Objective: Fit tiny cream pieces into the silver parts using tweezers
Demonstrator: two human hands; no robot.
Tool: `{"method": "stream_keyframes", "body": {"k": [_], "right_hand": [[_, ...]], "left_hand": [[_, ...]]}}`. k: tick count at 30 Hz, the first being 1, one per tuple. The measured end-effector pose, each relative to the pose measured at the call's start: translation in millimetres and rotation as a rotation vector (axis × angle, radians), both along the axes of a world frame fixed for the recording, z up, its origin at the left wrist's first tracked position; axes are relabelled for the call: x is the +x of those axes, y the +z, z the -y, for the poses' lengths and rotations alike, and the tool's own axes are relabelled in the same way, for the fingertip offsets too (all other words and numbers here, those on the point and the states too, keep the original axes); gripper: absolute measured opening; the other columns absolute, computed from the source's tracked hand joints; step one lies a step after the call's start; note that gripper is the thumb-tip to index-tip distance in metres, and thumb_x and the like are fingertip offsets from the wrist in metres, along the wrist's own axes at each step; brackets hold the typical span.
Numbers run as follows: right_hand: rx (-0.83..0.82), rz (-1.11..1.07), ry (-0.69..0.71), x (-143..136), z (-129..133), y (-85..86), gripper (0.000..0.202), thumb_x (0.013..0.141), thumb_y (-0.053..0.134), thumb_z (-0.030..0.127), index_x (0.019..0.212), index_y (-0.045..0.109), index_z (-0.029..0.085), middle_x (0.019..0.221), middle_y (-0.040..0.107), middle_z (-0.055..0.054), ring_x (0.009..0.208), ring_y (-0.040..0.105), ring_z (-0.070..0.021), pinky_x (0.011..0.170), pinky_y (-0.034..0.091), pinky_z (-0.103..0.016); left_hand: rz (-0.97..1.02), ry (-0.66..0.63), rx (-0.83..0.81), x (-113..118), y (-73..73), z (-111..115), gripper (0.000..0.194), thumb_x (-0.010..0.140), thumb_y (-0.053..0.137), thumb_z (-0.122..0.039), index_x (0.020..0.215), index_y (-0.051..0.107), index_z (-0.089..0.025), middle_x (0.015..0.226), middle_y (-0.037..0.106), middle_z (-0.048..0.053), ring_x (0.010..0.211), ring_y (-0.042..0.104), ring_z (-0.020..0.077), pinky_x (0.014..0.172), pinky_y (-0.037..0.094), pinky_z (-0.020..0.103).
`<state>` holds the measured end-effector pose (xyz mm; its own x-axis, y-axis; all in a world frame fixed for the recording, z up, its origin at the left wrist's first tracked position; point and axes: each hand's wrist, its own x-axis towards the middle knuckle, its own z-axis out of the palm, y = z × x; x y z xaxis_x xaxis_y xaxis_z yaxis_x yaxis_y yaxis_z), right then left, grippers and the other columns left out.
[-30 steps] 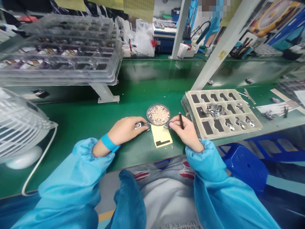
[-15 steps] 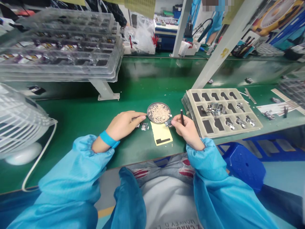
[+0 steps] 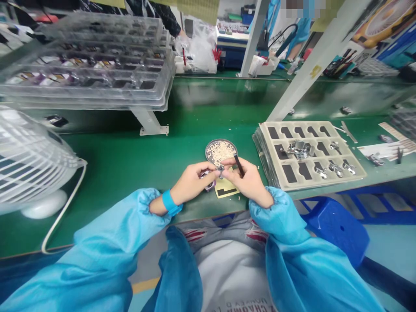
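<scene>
My hands meet over the front of the bench. A small metallic part [image 3: 221,170] is pinched at the fingertips of my left hand [image 3: 193,182] and my right hand [image 3: 251,180]. My right hand also keeps a slim black stick-like tool [image 3: 239,165] between its fingers; its exact kind is unclear. Under my left fingers shows a shiny purple and silver piece [image 3: 209,182], partly covered. Just behind the fingertips stands a round dish [image 3: 206,148] of tiny pale and dark bits. A yellow paper [image 3: 232,195] with a black strip lies beneath my hands.
To the right sits a stacked cream tray [image 3: 282,185] holding several shiny metal parts [image 3: 300,149]. A white fan [image 3: 39,160] stands at left, below clear plastic trays [image 3: 152,97] on a raised shelf. A slanted post [image 3: 295,78] rises behind the cream tray.
My left hand has moved right and closed on the small part. My right hand has come slightly left to meet it, keeping the black tool. The purple and silver piece has come into view.
</scene>
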<state>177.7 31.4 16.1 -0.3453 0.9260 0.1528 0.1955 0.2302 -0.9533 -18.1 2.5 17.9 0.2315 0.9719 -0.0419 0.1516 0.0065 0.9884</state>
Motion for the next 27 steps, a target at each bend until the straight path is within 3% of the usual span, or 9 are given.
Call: {"method": "stream_keyframes", "body": {"k": [2,4,8,12,14,17,19,21,27], "right_hand": [[-0.024,0.009,-0.056,0.9,0.0,-2.9,0.027,0.078,0.080,0.041,0.091,0.072,0.019,0.066,0.061,0.003,0.045,0.032,-0.0068,0.043,0.024,-0.024],[-0.012,0.011,-0.123,2.6,-0.4,-4.9,0.025,0.079,0.079,0.041,0.082,0.071,0.018,0.060,0.056,0.004,0.045,0.034,-0.0077,0.043,0.025,-0.024],[0.032,-0.010,-0.150,3.6,-1.0,-5.0,0.024,0.087,0.070,0.042,0.091,0.073,0.019,0.079,0.068,-0.002,0.058,0.052,-0.0115,0.050,0.038,-0.024],[-0.021,0.020,-0.126,3.7,0.5,-6.1,0.029,0.080,0.078,0.044,0.092,0.070,0.018,0.065,0.063,0.002,0.047,0.048,-0.0097,0.044,0.034,-0.023],[-0.047,-0.052,-0.166,5.4,0.9,-6.3,0.031,0.079,0.079,0.045,0.091,0.066,0.019,0.068,0.067,0.001,0.050,0.056,-0.0115,0.047,0.040,-0.023],[-0.102,-0.198,-0.190,9.8,0.0,-3.9,0.035,0.079,0.079,0.047,0.093,0.062,0.020,0.082,0.075,-0.006,0.072,0.072,-0.0195,0.064,0.055,-0.029],[-0.143,-0.226,-0.144,12.6,-0.7,-1.9,0.037,0.076,0.082,0.048,0.095,0.065,0.019,0.085,0.077,-0.008,0.080,0.075,-0.0228,0.073,0.059,-0.034],[-0.194,-0.218,-0.070,14.4,-0.6,-0.9,0.039,0.073,0.084,0.048,0.094,0.069,0.018,0.085,0.077,-0.008,0.081,0.076,-0.0238,0.075,0.060,-0.035],[-0.298,-0.114,0.129,17.1,4.6,-3.5,0.036,0.071,0.085,0.048,0.081,0.071,0.016,0.072,0.076,-0.006,0.062,0.071,-0.0189,0.056,0.055,-0.028]], "left_hand": [[-0.019,0.033,0.026,-1.3,0.8,0.8,0.025,0.090,0.066,-0.040,0.085,0.066,-0.015,0.063,0.062,-0.002,0.054,0.054,0.0101,0.054,0.044,0.021],[-0.062,0.037,0.046,-1.9,1.4,1.4,0.024,0.090,0.067,-0.039,0.085,0.069,-0.015,0.064,0.063,-0.001,0.055,0.054,0.0097,0.054,0.044,0.020],[-0.047,0.082,0.042,0.4,-0.1,1.1,0.022,0.088,0.069,-0.037,0.085,0.072,-0.015,0.064,0.065,-0.001,0.054,0.054,0.0089,0.053,0.044,0.019],[0.058,0.104,-0.055,3.3,-1.2,-0.7,0.029,0.085,0.072,-0.042,0.085,0.074,-0.013,0.063,0.065,0.000,0.050,0.052,0.0081,0.047,0.042,0.018],[0.103,0.103,-0.125,3.0,-0.2,-2.0,0.036,0.087,0.069,-0.048,0.093,0.076,-0.013,0.067,0.067,0.003,0.049,0.052,0.0082,0.042,0.039,0.018],[0.258,0.098,-0.223,0.6,1.6,-4.6,0.043,0.087,0.067,-0.049,0.107,0.075,-0.012,0.085,0.072,0.009,0.067,0.065,0.0147,0.049,0.049,0.020],[0.311,0.121,-0.229,-0.9,1.8,-6.2,0.046,0.078,0.078,-0.041,0.112,0.073,-0.011,0.098,0.074,0.012,0.080,0.069,0.0192,0.059,0.057,0.024],[0.277,0.152,-0.196,-1.7,0.7,-7.4,0.050,0.071,0.085,-0.036,0.113,0.072,-0.011,0.102,0.075,0.012,0.079,0.070,0.0189,0.063,0.060,0.026],[0.203,0.176,-0.157,-0.6,-1.1,-7.9,0.044,0.079,0.078,-0.045,0.105,0.074,-0.010,0.088,0.075,0.010,0.063,0.067,0.0162,0.045,0.052,0.023]]}}
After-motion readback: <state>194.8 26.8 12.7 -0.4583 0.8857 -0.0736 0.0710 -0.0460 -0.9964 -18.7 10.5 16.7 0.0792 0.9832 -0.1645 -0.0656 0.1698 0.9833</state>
